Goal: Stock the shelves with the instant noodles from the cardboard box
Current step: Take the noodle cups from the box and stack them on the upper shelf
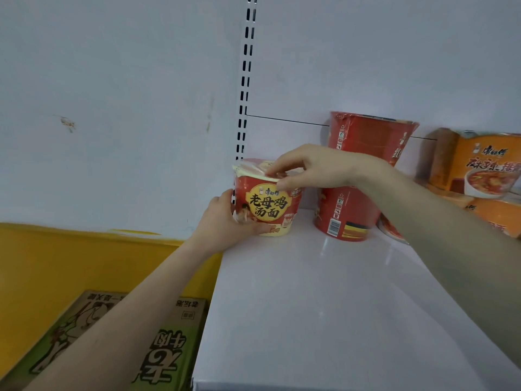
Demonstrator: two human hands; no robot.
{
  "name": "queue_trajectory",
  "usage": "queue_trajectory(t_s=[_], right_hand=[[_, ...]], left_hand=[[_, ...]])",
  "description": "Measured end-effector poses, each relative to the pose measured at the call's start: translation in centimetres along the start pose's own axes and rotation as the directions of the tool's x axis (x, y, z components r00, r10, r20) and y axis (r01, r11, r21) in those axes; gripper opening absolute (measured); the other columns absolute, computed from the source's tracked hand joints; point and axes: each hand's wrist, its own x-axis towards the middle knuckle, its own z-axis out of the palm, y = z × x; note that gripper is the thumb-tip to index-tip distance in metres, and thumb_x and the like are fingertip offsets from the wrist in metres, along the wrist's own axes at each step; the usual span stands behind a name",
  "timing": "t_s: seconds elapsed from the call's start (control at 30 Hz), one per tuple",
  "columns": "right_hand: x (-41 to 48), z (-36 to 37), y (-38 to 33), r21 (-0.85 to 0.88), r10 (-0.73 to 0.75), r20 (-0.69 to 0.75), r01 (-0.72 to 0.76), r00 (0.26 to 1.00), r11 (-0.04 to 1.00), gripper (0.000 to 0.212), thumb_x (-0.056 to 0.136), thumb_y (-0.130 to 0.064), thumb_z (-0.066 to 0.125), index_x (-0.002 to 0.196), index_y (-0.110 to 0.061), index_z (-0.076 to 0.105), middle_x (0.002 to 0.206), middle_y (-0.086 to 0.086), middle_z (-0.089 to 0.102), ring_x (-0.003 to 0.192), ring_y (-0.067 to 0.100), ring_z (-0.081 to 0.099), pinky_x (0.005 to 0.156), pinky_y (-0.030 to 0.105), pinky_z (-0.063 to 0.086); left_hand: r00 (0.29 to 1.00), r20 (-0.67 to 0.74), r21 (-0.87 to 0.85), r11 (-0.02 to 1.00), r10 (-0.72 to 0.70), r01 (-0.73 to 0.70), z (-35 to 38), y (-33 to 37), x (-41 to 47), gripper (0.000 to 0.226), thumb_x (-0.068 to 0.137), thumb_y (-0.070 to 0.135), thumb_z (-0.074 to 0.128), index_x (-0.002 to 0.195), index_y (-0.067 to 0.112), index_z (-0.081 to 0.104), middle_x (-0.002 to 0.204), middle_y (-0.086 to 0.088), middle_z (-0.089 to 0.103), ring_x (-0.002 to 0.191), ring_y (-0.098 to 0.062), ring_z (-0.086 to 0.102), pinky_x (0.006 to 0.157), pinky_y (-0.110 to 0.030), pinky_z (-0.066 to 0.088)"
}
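Red noodle cup (266, 198) marked 老母鸡汤面 sat rear-left on shelf (324, 292); left hand (222, 224) gripped its side, right hand (310, 167) pinched its rim.

The shelf (324, 292) is looking smooth and glossy; the cup (267, 206) is gleaming in shiny film; the box (163, 359) is showing matt printed cardboard.

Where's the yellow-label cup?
Head view: the cup sits at the white shelf's back left corner, between left hand and right hand, beside stacked red cups.
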Motion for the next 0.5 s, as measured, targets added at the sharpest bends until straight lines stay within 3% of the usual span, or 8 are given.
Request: queue_trajectory(t_s=[0.1, 0.23, 0.33, 0.5], right_hand=[[-0.5, -0.4, 0.2, 0.005, -0.005, 0.045, 0.005, 0.999, 1.000, 0.030, 0.088, -0.015, 0.060, 0.118, -0.020, 0.060, 0.113, -0.016, 0.057, 0.114, 0.006, 0.051, 0.101, 0.027, 0.040], [-0.3, 0.1, 0.2, -0.144, 0.002, -0.014, -0.004, 1.000, 0.990, 0.033, 0.087, -0.017, 0.061, 0.120, -0.018, 0.056, 0.121, -0.002, 0.056, 0.114, 0.013, 0.051, 0.099, 0.030, 0.042], [0.0, 0.8, 0.4, -0.173, -0.003, -0.090, -0.013, 0.996, 0.985, 0.035, 0.085, -0.022, 0.064, 0.119, -0.017, 0.056, 0.122, 0.001, 0.057, 0.112, 0.017, 0.052, 0.094, 0.031, 0.044], [0.3, 1.6, 0.3, -0.241, -0.014, -0.133, -0.019, 0.991, 0.970, 0.035, 0.090, -0.025, 0.057, 0.124, -0.019, 0.054, 0.128, 0.002, 0.057, 0.114, 0.019, 0.053, 0.093, 0.036, 0.047]], left_hand=[[0.999, 0.034, -0.058, 0.998, 0.007, -0.005, 0.2, 0.4, -0.2, 0.086, 0.056, 0.043, 0.084, 0.127, 0.017, 0.042, 0.118, 0.007, 0.054, 0.104, -0.008, 0.052, 0.081, -0.025, 0.044], [1.000, -0.025, -0.079, 0.997, -0.005, 0.003, 0.7, 0.9, -0.3, 0.077, 0.063, 0.028, 0.084, 0.125, 0.013, 0.040, 0.103, 0.012, 0.049, 0.092, -0.006, 0.048, 0.061, -0.011, 0.036], [0.999, -0.035, -0.084, 0.996, -0.020, 0.017, 1.0, 1.1, -0.2, 0.075, 0.064, 0.027, 0.083, 0.123, 0.012, 0.040, 0.100, 0.013, 0.047, 0.090, -0.006, 0.049, 0.059, -0.009, 0.034], [0.999, 0.034, -0.040, 0.999, -0.032, 0.034, 1.2, 0.7, 0.4, 0.068, 0.073, 0.031, 0.076, 0.126, 0.012, 0.038, 0.116, 0.003, 0.054, 0.094, -0.010, 0.048, 0.074, -0.022, 0.037]])
